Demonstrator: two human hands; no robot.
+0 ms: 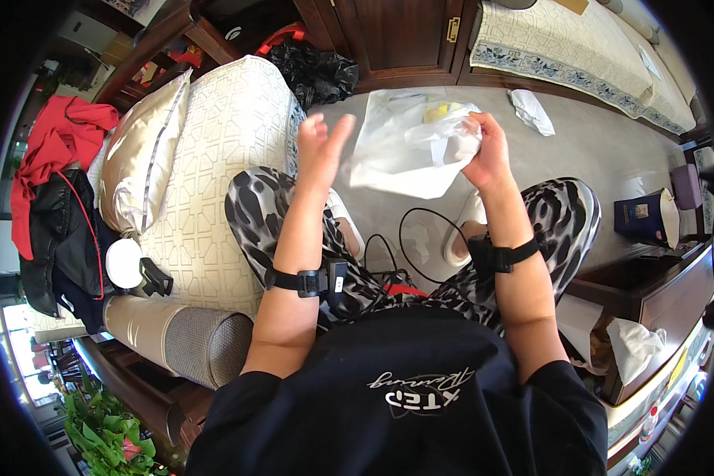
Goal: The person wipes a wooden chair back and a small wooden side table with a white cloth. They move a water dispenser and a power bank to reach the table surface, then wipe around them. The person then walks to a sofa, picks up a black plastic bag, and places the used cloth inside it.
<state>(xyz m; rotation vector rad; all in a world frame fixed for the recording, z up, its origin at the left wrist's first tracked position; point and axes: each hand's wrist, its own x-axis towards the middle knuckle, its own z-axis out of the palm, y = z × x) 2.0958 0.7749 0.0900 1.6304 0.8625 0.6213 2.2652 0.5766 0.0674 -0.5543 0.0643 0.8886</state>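
In front of my knees, my right hand (488, 149) grips the right edge of a translucent white plastic bag (404, 149). Something yellow and green (442, 112) shows at the bag's upper part; whether it is print or contents I cannot tell. A pale bulge sits in the plastic beside my right fingers. Just left of the bag, my left hand (324, 143) is raised with thumb and fingers apart and nothing in it, slightly blurred. Black straps with small modules (336, 282) circle both forearms, and a black cable (401, 226) loops between my legs.
On my left is a patterned sofa seat (214, 149) with a satin cushion (146, 160). A black plastic bag (315, 71) lies by the wooden cabinet (404, 41). A crumpled white wrapper (531, 111) is on the grey floor. At right stand a dark blue paper bag (645, 219) and an open drawer (607, 297).
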